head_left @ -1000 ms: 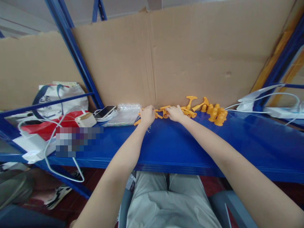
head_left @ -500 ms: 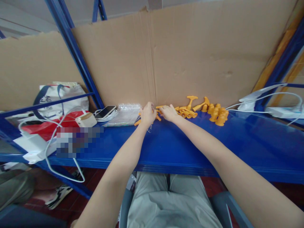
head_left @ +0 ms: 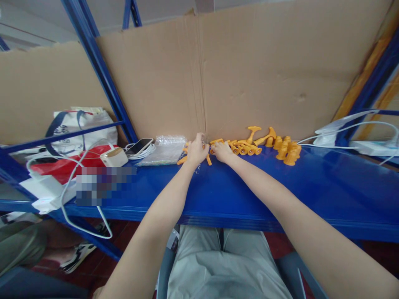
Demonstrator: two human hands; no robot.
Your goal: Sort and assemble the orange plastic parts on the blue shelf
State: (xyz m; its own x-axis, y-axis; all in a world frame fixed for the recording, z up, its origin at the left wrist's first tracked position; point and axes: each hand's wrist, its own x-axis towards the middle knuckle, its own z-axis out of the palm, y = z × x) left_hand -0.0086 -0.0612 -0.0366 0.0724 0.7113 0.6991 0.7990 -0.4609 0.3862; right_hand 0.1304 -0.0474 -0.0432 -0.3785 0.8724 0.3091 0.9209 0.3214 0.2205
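Observation:
My left hand [head_left: 197, 150] is closed at the back middle of the blue shelf, its fingers curled over small parts that it mostly hides. Thin metal spirals [head_left: 197, 169] lie just below it, and orange plastic handles [head_left: 208, 159] poke out on either side. Close by on the right, my right hand [head_left: 222, 152] has its fingers bent down on an orange T-shaped handle [head_left: 216, 141]; its fingertips are partly hidden. Beside that hand lies a row of orange tube-ended pieces [head_left: 246, 148]. One T-shaped piece [head_left: 254, 133] stands upright behind them.
Orange bell-shaped pieces [head_left: 289, 153] cluster farther right on the blue shelf [head_left: 237, 195]. Clear plastic bags [head_left: 166, 150], a phone [head_left: 139, 146] and white cables are on the left. Cardboard [head_left: 264, 66] closes off the back. Another person's leg [head_left: 28, 245] shows lower left.
My left hand has shifted slightly right, and an orange handle below it shows more upright. My right hand has drawn a little downward, its fingers more bent.

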